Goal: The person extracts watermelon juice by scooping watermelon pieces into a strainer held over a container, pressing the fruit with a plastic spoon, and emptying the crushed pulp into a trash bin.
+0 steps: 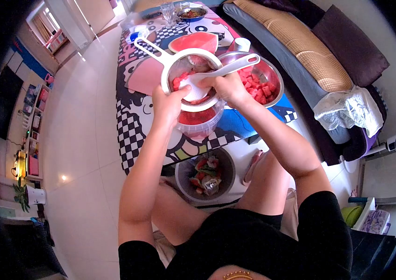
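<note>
A white-rimmed strainer (166,80) with red pulp (178,82) inside is over a clear plastic tub (200,128) of red juice. My left hand (169,103) is closed at the strainer's left side, its thumb reaching in onto the head of a white spoon (226,66). Fingers of my right hand (227,87) wrap round the spoon near its neck, at the strainer's right rim. Right of the strainer, a metal bowl (279,79) holds red cubes (261,88). Behind the strainer lies a large cut piece of watermelon (193,42).
A pink board (143,77) lies left of the strainer on the patterned table (132,114). A bin (228,175) with rinds stands below the table's front edge. At the back are a glass (167,13) and a dish of food (192,14). A sofa (296,46) runs along the right.
</note>
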`<state>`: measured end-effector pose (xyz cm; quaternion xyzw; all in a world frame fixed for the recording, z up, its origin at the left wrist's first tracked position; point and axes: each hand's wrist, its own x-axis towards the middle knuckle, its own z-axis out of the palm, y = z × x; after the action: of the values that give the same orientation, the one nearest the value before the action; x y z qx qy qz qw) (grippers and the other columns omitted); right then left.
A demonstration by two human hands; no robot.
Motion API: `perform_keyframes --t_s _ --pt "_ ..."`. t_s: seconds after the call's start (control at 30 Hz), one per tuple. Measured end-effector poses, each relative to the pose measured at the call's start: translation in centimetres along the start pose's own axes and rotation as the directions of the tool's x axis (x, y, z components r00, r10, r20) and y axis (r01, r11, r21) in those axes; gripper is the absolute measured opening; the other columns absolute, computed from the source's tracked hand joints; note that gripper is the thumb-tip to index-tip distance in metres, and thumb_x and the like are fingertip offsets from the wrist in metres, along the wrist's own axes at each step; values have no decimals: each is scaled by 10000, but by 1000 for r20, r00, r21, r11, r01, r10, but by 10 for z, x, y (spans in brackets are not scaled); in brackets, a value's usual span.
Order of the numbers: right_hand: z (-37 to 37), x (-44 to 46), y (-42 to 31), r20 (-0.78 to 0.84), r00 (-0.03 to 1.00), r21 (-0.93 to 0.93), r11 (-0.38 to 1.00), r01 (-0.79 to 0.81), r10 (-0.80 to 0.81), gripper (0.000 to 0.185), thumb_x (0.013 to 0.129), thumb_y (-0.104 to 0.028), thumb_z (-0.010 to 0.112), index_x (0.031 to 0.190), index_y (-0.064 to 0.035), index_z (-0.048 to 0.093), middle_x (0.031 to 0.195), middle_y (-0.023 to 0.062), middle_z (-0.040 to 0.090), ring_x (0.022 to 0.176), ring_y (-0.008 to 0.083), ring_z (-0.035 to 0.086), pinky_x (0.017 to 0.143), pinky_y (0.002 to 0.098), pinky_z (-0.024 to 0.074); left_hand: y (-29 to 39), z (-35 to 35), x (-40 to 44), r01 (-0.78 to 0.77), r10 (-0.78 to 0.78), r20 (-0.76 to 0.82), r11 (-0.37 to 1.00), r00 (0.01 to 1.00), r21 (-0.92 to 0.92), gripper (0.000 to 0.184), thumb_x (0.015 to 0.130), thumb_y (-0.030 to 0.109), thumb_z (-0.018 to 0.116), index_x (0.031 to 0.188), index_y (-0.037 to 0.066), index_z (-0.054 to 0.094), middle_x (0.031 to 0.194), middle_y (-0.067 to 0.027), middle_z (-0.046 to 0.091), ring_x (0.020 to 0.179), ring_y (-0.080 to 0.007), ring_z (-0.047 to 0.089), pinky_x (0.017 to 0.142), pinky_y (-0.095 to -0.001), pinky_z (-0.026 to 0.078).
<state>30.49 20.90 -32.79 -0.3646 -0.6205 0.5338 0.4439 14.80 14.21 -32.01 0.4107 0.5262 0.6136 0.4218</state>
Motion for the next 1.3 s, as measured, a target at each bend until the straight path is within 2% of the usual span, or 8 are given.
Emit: perform_keyframes --t_s 0.27,0.6,0.8,0.9,1.0,1.1,1.2,1.3 --pt "2 -3 -12 -41 999 -183 983 -3 -4 364 695 10 684 1056 44 666 967 112 701 878 195 660 797 323 529 0 3 -1 -11 16 -68 997 998 74 289 750 -46 718 1026 -86 643 962 -163 689 822 -217 678 720 -336 546" --pt "-2 -1 -5 -23 1000 -184 983 5 -10 370 717 2 686 1085 30 664 983 117 705 891 188 660 803 324 531 1 6 -4 41 -31 -87 992 996 119 292 747 -27 731 1025 -71 652 960 -152 692 824 -203 674 734 -333 538" --pt "-6 -2 -2 64 994 -40 995 94 -91 300 746 -67 713 1027 35 683 915 110 703 837 154 656 735 325 540 -4 -9 0 -43 34 105 995 994 88 334 827 119 721 1113 -31 637 983 -121 697 835 -187 678 743 -335 533" --pt "-10 0 -2 74 987 -100 984 150 -143 322 758 -89 730 1053 29 680 935 94 703 852 151 654 745 323 540 11 -16 -4 139 -191 169 951 967 277 337 885 176 666 1149 -24 610 1028 -134 687 903 -192 684 752 -313 553" --pt "-15 3 0 78 989 -72 988 133 -127 336 778 -119 742 1073 26 676 946 94 706 850 151 654 751 320 543 22 -19 -9 285 -350 312 929 883 236 353 920 193 611 1198 -20 566 1065 -148 675 964 -220 685 807 -313 580" --pt "-15 3 -4 155 988 -47 998 33 -26 415 836 -89 710 1223 18 607 1089 106 679 986 165 639 857 318 521 14 -20 -9 290 -308 309 951 900 104 368 928 161 583 1234 -34 523 1094 -154 664 995 -246 682 864 -336 589" --pt "-8 -2 -6 101 986 -49 989 141 -136 342 819 -174 733 1101 7 660 986 90 694 880 144 645 756 307 532 7 -25 -7 334 -320 297 943 900 4 341 938 134 556 1229 -39 521 1134 -164 649 994 -240 682 874 -344 587" --pt "-14 4 -4 85 995 29 998 50 -53 350 851 -225 707 1111 -3 636 967 90 685 859 152 638 739 308 517 10 -29 -10 352 -327 303 936 895 -28 330 932 109 554 1221 -47 520 1147 -173 641 1030 -235 669 866 -339 591"
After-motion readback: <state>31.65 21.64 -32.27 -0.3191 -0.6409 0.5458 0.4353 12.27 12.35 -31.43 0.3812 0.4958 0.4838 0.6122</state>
